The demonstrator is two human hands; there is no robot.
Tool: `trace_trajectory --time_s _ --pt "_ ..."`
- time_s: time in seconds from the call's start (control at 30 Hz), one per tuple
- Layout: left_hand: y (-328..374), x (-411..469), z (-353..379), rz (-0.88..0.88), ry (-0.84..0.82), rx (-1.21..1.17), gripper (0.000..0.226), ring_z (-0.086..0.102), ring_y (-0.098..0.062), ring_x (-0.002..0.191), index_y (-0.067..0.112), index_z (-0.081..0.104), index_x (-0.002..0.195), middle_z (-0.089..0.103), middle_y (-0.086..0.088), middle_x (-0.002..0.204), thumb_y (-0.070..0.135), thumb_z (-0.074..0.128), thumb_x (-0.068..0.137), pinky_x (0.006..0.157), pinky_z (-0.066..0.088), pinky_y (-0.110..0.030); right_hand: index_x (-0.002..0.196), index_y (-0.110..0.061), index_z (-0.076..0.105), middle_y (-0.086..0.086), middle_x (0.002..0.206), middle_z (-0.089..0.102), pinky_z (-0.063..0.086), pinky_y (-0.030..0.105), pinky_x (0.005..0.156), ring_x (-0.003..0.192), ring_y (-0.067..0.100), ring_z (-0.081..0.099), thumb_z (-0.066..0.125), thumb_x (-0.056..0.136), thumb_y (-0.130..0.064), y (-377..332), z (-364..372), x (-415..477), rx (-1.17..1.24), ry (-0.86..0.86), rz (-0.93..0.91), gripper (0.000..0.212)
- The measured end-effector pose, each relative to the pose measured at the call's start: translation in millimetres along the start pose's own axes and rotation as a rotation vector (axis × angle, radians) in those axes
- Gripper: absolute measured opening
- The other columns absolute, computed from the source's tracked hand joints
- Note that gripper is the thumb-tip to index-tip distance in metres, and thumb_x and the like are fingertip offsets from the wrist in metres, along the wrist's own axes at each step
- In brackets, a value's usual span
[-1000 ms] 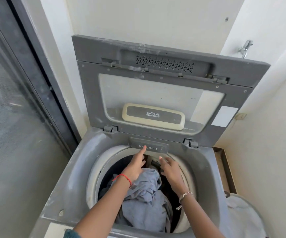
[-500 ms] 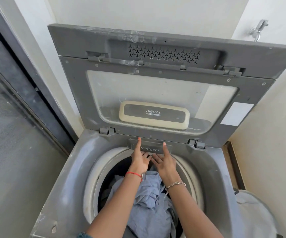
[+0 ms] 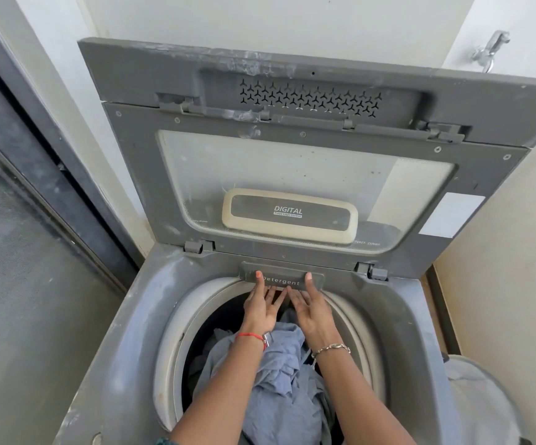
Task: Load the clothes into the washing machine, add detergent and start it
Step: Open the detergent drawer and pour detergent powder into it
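A grey top-loading washing machine (image 3: 138, 332) stands with its lid (image 3: 305, 175) raised upright against the wall. Blue-grey clothes (image 3: 279, 390) fill the drum. At the back rim sits a grey drawer marked "Detergent" (image 3: 284, 277). My left hand (image 3: 261, 308) and my right hand (image 3: 308, 308) reach over the clothes side by side. Each has its thumb on the drawer's front face and its fingers curled under the drawer's lower edge. The fingertips are hidden beneath it.
A dark sliding door frame (image 3: 44, 175) runs along the left. Pale walls close in behind and to the right, with a metal tap (image 3: 490, 49) high on the right wall. A grey laundry basket (image 3: 482, 403) stands at the lower right beside the machine.
My right hand has come up from the clothes to the drawer beside the left one. Both hands now grip the drawer's front, and the camera has moved closer.
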State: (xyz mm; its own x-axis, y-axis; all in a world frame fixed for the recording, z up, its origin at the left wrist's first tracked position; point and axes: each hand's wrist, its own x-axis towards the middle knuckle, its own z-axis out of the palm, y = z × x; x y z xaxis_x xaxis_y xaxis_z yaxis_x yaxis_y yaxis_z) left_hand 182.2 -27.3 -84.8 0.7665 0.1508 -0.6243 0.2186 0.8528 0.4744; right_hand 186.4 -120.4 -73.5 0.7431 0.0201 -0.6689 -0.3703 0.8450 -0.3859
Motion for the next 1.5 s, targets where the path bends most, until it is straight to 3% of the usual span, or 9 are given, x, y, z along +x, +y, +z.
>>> trace_trajectory --time_s 0.13,0.6,0.8,0.9,1.03,1.13,1.27,1.4,1.5 --pt "-7 4 -2 -0.008 -0.071 -0.028 0.052 0.028 -0.021 0.139 0.008 0.032 0.141 0.034 -0.011 0.148 0.037 0.036 0.098 0.105 0.032 -0.035 0.138 0.0 0.03 0.028 0.118 0.047 0.06 0.036 0.066 0.129 0.037 0.041 0.057 0.088 -0.009 3 -5 5 0.068 -0.034 0.014 0.057" --pt "-17 14 -1 0.096 -0.147 -0.174 0.053 0.052 -0.018 0.113 0.012 0.025 0.145 0.047 -0.011 0.134 0.036 0.029 0.098 0.094 0.047 -0.025 0.088 -0.004 0.051 0.022 0.101 0.055 0.06 0.032 0.062 0.101 0.029 0.055 0.051 0.09 -0.009 7 -12 11 0.033 -0.168 0.001 0.006" --pt "-23 16 -1 0.18 -0.188 -0.16 0.061 0.068 -0.01 0.092 0.02 0.034 0.136 0.055 -0.006 0.119 0.038 0.042 0.079 0.07 0.057 -0.022 0.078 -0.006 0.051 0.021 0.11 0.055 0.06 0.035 0.07 0.126 0.033 0.043 0.058 0.085 -0.01 10 -15 14 -0.013 -0.144 -0.03 0.011" --pt "-24 14 -4 0.178 -0.181 -0.14 0.057 0.059 -0.016 0.104 0.019 0.031 0.14 0.049 -0.011 0.13 0.039 0.037 0.087 0.069 0.057 -0.023 0.084 -0.004 0.055 0.02 0.107 0.06 0.06 0.035 0.071 0.123 0.034 0.048 0.077 0.067 -0.016 9 -14 6 -0.017 -0.185 -0.04 0.03" --pt "-30 9 -18 0.173 -0.201 -0.129 0.053 0.064 -0.014 0.1 0.019 0.038 0.135 0.05 -0.011 0.13 0.042 0.036 0.086 0.068 0.056 -0.02 0.121 0.01 0.045 0.029 0.137 0.04 0.055 0.038 0.081 0.13 0.035 0.041 0.06 0.086 -0.009 16 -24 -2 0.005 -0.142 -0.028 0.043" --pt "-31 6 -26 0.14 -0.189 -0.14 0.051 0.056 -0.014 0.108 0.017 0.033 0.14 0.047 -0.011 0.134 0.039 0.032 0.094 0.07 0.056 -0.019 0.101 0.0 0.054 0.024 0.126 0.05 0.058 0.037 0.08 0.123 0.03 0.047 0.088 0.053 -0.019 17 -29 -6 -0.027 -0.218 -0.017 0.062" --pt "-30 -6 -29 0.133 -0.188 -0.105 0.1 0.053 -0.014 0.113 0.019 0.036 0.138 0.049 -0.009 0.132 0.055 0.078 0.055 0.071 0.056 -0.019 0.121 0.01 0.044 0.034 0.144 0.025 0.059 0.036 0.074 0.129 0.037 0.042 0.063 0.083 -0.011 20 -41 -7 -0.023 -0.161 -0.001 0.047" --pt "-38 -15 -40 0.117 -0.187 -0.166 0.074 0.054 -0.014 0.113 0.016 0.028 0.146 0.047 -0.01 0.138 0.045 0.042 0.08 0.071 0.056 -0.02 0.094 -0.004 0.055 0.028 0.118 0.052 0.059 0.034 0.071 0.112 0.033 0.054 0.08 0.065 -0.018 24 -51 -16 -0.033 -0.246 0.02 0.041" --pt "-39 -23 -41 0.126 -0.195 -0.166 0.07 0.052 -0.015 0.116 0.015 0.029 0.145 0.043 -0.01 0.142 0.044 0.038 0.082 0.074 0.057 -0.021 0.095 -0.003 0.054 0.02 0.114 0.056 0.06 0.032 0.073 0.106 0.028 0.057 0.054 0.086 -0.013 23 -54 -23 -0.027 -0.234 0.0 0.013"
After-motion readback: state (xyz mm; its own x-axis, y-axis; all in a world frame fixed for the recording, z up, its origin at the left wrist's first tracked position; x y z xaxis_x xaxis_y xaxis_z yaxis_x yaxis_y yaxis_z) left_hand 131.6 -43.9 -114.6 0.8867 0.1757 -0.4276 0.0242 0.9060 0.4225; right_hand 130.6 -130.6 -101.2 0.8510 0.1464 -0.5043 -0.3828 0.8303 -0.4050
